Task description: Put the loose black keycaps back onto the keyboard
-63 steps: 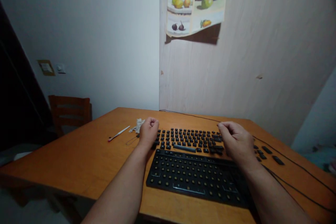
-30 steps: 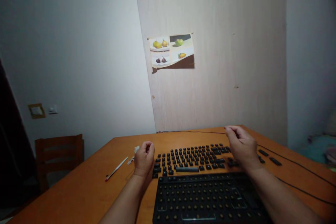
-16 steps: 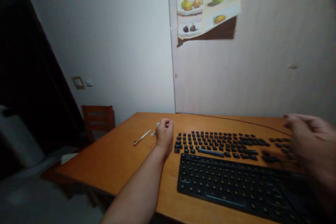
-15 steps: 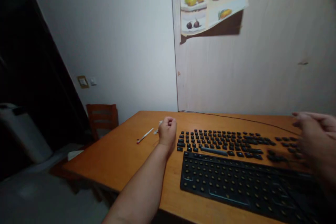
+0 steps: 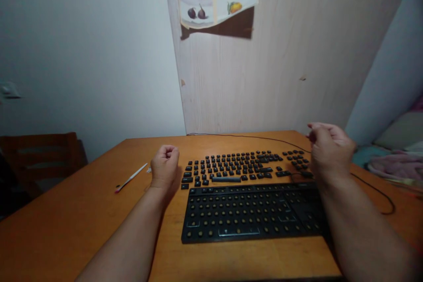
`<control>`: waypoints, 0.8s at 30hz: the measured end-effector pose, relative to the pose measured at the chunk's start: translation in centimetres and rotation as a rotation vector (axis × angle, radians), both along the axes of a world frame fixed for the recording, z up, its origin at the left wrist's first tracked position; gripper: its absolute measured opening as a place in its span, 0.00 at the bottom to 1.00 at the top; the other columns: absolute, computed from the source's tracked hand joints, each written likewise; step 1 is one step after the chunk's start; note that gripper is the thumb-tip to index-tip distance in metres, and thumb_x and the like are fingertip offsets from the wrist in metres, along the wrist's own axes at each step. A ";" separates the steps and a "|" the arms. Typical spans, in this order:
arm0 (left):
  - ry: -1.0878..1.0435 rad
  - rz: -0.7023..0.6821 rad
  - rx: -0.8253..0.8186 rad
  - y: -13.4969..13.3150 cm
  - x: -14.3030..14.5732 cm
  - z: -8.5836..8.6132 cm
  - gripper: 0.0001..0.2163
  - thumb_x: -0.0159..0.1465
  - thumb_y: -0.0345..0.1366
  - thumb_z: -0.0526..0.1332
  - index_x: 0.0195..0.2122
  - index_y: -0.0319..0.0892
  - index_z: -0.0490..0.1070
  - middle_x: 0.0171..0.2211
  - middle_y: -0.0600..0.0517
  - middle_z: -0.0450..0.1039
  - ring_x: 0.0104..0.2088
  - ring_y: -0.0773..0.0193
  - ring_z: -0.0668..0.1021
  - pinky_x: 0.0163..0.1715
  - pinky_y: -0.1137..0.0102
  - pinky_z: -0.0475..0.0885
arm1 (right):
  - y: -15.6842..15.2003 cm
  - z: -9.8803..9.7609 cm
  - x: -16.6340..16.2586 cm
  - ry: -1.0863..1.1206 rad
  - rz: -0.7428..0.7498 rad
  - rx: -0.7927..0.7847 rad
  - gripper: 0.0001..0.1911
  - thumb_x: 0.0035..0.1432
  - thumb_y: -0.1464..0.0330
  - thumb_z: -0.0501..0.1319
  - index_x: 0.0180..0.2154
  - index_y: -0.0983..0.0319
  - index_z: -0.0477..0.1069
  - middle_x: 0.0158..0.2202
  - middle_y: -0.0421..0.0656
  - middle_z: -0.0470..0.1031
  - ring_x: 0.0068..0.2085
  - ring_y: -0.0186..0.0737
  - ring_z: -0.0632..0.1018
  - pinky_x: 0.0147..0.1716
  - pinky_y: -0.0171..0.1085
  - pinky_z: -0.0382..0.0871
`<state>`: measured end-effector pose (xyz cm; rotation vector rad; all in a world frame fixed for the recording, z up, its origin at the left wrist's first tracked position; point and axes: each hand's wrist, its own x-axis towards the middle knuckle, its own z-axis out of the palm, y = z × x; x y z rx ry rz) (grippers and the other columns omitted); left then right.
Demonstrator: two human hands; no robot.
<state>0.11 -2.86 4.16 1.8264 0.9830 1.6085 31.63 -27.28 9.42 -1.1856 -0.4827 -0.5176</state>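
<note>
The stripping part looks finished, by my reading: the black keyboard base (image 5: 251, 211) in front of you shows only bare rows of small pale switch domes, with not 1 cap seated on it. The loose keycaps (image 5: 231, 168) lie on the orange wooden table (image 5: 82, 211) just behind the base, set out in rows that roughly copy the layout, with the long space bar cap (image 5: 226, 179) nearest the base's back edge. What is left, as far as you can see, is everything that comes after removal: no cap is back on the base, and nothing is touching the base.

Your left hand (image 5: 164, 165) is closed into a loose fist, wrist and heel resting on the table just beside the left end of the keycap rows. Nothing shows between its fingers, though the curl could hide something small. A thin white tool with a red tip (image 5: 130, 177) lies on the table to its left, near it but apart.

Your right hand (image 5: 328, 150) is lifted off the table, above the right end of the keycap rows. Its fingers are half curled towards the thumb. The back of the hand faces you, so you cannot tell whether the fingertips meet or whether they pinch a cap.

The keyboard's black cable (image 5: 380, 191) loops on the table beside your right forearm
</note>
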 end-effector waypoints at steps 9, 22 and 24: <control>0.052 0.021 -0.023 0.5 -0.2 0.2 0.10 0.58 0.43 0.61 0.31 0.41 0.72 0.23 0.55 0.69 0.23 0.69 0.70 0.25 0.76 0.65 | -2.6 1.9 0.8 0.079 0.093 0.189 0.04 0.53 0.68 0.62 0.32 0.61 0.74 0.23 0.37 0.70 0.21 0.31 0.67 0.18 0.31 0.57; 0.078 0.005 -0.014 0.1 -0.2 0.4 0.11 0.58 0.44 0.61 0.31 0.41 0.72 0.24 0.55 0.70 0.26 0.67 0.72 0.28 0.74 0.66 | -4.4 1.7 2.9 0.138 0.144 -0.147 0.08 0.48 0.64 0.65 0.30 0.63 0.76 0.21 0.37 0.70 0.21 0.31 0.66 0.19 0.30 0.56; 0.061 -0.011 -0.024 0.1 -0.2 0.3 0.11 0.58 0.44 0.61 0.31 0.41 0.71 0.24 0.56 0.70 0.25 0.67 0.71 0.28 0.74 0.66 | -4.1 1.0 3.0 0.145 0.155 -0.285 0.09 0.49 0.63 0.65 0.30 0.63 0.76 0.21 0.36 0.70 0.22 0.31 0.67 0.20 0.30 0.57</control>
